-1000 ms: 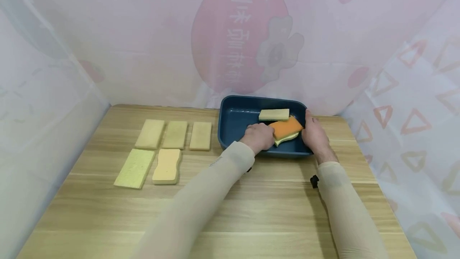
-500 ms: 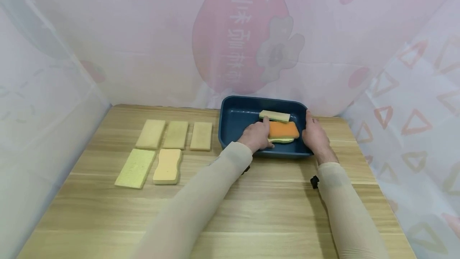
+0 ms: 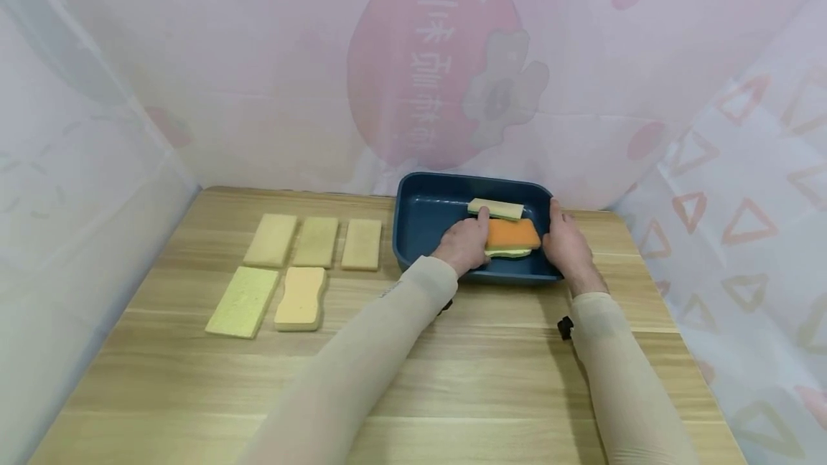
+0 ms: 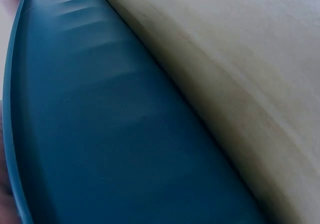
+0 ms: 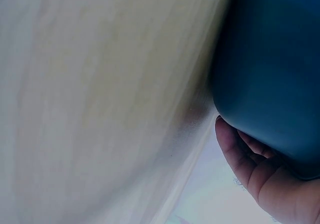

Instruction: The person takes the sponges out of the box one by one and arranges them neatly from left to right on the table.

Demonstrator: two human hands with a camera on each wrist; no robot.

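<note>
On a wooden table (image 3: pixel 452 350), five pale sponges (image 3: pixel 304 264) lie at the left. Further right, the left hand (image 3: pixel 466 242) reaches into a dark blue tray (image 3: pixel 420 217), fingers apparently curled on an orange sponge (image 3: pixel 512 234) lying beside a beige sponge (image 3: pixel 496 208). The right hand (image 3: pixel 563 239) cups the tray's right wall, fingers bent around its rim.
</note>
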